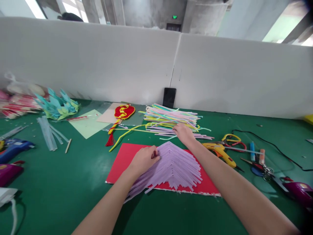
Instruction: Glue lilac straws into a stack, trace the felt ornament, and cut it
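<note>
Lilac pipe cleaners, bent into nested V shapes, lie in a layered fan on a red board. Over the fan's left side, my left hand has curled fingers; whether a strand is between them is hidden. Some lilac strands run beneath its wrist toward the front edge. Behind the board lies a pile of pipe cleaners in pink, yellow, mint and lilac. My right hand reaches into the pile's near side, its fingers closed on lilac pipe cleaners there. The fingertips are partly hidden.
A yellow glue gun, scissors and a black cable lie right. Left are a red and yellow tasselled ornament, green paper, clear glue sticks and a blue glue gun. A phone leans on the partition.
</note>
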A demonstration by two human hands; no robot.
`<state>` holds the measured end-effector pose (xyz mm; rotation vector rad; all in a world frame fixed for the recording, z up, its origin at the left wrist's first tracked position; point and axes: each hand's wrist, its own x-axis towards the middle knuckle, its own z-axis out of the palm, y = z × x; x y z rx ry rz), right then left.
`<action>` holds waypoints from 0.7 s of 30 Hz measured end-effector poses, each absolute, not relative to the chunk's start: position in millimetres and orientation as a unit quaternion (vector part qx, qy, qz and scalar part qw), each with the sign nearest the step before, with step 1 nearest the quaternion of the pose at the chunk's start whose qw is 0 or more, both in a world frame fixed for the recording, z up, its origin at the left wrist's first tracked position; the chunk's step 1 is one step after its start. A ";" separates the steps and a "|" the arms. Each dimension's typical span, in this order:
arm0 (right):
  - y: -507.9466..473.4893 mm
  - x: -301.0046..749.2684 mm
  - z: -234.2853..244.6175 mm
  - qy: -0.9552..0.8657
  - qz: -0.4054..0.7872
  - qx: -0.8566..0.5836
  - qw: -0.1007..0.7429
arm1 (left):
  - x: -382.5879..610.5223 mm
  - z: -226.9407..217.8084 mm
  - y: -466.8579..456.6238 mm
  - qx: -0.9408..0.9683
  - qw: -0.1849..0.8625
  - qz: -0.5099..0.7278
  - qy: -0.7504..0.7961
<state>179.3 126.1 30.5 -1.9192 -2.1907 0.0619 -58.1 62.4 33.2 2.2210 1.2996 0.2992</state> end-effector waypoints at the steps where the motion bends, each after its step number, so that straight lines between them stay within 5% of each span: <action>1: 128.4 178.8 29.5 -0.747 0.020 -0.657 0.098 | -58.2 33.6 62.2 0.825 0.272 0.111 0.482; 11: 139.0 182.8 35.5 -0.738 0.015 -0.673 0.047 | -59.1 33.4 61.6 0.826 0.275 0.112 0.480; 21: 140.7 201.2 47.3 -0.677 0.008 -0.693 0.249 | -60.3 29.7 62.5 0.826 0.274 0.123 0.476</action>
